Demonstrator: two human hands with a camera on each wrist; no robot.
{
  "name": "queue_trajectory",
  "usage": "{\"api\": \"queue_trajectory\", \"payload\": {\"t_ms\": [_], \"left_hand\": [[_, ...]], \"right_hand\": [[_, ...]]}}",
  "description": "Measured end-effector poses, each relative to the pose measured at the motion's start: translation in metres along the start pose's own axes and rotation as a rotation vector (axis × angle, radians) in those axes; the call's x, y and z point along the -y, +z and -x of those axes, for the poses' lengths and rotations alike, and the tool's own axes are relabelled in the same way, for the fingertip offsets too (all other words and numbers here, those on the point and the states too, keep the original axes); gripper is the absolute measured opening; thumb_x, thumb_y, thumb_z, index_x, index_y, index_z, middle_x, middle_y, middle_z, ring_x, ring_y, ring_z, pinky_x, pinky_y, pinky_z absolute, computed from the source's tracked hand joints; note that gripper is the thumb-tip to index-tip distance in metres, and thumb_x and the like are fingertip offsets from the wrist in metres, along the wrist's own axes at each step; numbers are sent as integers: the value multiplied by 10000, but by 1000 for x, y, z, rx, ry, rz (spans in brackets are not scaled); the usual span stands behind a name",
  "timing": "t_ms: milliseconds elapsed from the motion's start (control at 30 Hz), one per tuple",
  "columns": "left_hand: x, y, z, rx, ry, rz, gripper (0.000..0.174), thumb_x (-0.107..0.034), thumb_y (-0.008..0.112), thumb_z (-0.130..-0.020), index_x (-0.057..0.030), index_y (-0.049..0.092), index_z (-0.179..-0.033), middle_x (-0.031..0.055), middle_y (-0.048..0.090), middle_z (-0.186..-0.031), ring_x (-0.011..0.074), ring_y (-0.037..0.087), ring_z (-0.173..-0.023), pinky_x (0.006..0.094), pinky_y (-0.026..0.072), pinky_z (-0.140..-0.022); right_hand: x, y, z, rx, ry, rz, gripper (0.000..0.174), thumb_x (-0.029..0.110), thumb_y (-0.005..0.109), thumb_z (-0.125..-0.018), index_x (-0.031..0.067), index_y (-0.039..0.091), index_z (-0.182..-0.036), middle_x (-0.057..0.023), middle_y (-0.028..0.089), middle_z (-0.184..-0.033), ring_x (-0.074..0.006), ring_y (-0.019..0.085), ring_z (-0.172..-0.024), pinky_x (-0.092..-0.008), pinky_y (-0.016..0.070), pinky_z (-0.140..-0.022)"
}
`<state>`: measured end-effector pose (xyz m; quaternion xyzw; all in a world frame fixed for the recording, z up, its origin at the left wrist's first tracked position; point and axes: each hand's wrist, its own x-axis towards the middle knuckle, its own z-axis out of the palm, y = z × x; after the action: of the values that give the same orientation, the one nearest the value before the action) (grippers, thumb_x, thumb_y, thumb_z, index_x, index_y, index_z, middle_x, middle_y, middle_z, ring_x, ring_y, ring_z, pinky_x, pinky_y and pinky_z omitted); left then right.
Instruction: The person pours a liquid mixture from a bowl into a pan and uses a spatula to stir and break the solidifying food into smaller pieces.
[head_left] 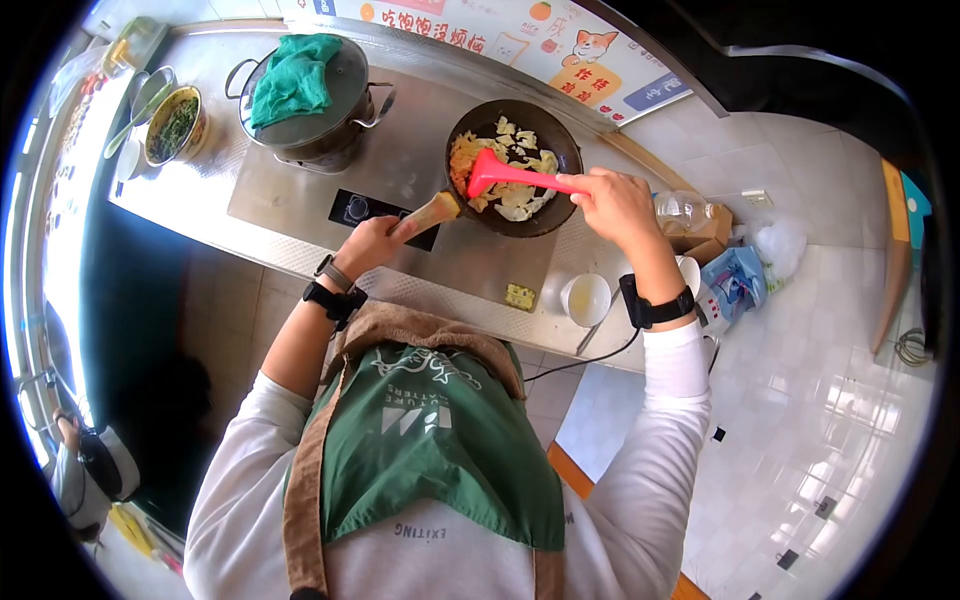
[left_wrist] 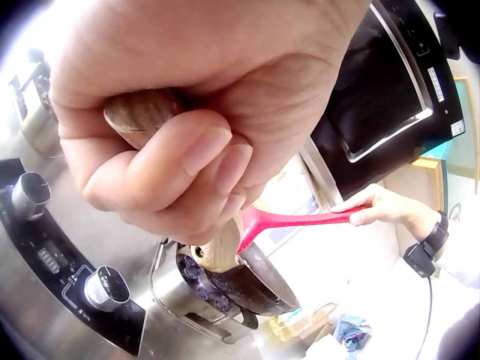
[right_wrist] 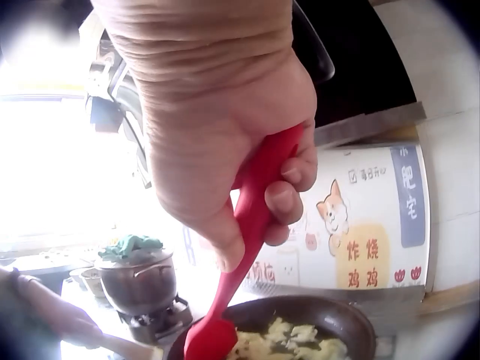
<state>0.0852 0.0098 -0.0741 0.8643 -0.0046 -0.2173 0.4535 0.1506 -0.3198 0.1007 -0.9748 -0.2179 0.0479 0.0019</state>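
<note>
We see the fingers of the left hand (head_left: 372, 243) curled tight round the wooden handle (head_left: 430, 212) of the frying pan (head_left: 563, 143). The right hand (head_left: 615, 205) clamps the red spatula (head_left: 530, 180) between fingers and thumb, blade down in the food (head_left: 515, 207). The pale and orange pieces, perhaps egg and cabbage, look part-cooked, with none dished out. Beside the pan a lidded pot (head_left: 330, 130) carries a green cloth (head_left: 293, 78), and a bowl (head_left: 198, 135) holds chopped greens (head_left: 173, 125).

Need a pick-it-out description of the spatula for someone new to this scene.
On the steel counter, find the dark pan right of the lidded pot. The spatula reaches into it, blade in the food, gripped by the right hand. It is the only bright red tool there; the pan's handle is wood.
</note>
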Motion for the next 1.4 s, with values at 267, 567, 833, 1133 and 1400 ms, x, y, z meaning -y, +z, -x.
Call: {"api": "queue_trajectory", "payload": {"t_ms": [267,567,833,1133,1400], "left_hand": [[2,2,-1,4,-11,14,550,-519,504,-932,6,667,-950,203,635,-737,328,628,-697,402,480,-653],[0,1,0,10,-15,12,544,-503,503,-936,18,660,-936,195,622,-710,303,614,-658,391,477,-639],[-8,-2,2,12,-32,-1,518,-488,511,-936,8,663,-930,175,621,-704,286,608,-650,383,473,-633],[1,4,-1,15,-33,23,525,-497,503,-936,6,653,-923,153,599,-663,269,598,-626,379,464,-611],[-1,9,0,27,-40,40,517,-496,492,-948,-1,640,-911,76,545,-608,190,534,-542,332,425,-531]], "right_hand": [[-11,-19,27,120,163,0,265,192,618,-832,267,714,-1068,-67,675,-893,-270,643,-863,-407,482,-794],[-32,-10,41,121,210,-16,271,210,650,-824,263,707,-1084,-69,665,-886,-274,632,-852,-400,487,-766],[-37,4,31,72,239,-49,296,233,652,-839,273,686,-1130,-92,685,-979,-294,642,-884,-403,499,-769],[-40,21,37,27,532,-149,280,272,609,-868,254,680,-1138,-150,686,-938,-330,657,-866,-418,522,-769],[-27,34,48,48,682,-255,304,300,579,-883,236,663,-1168,-132,678,-1035,-314,644,-962,-411,507,-816]]}}
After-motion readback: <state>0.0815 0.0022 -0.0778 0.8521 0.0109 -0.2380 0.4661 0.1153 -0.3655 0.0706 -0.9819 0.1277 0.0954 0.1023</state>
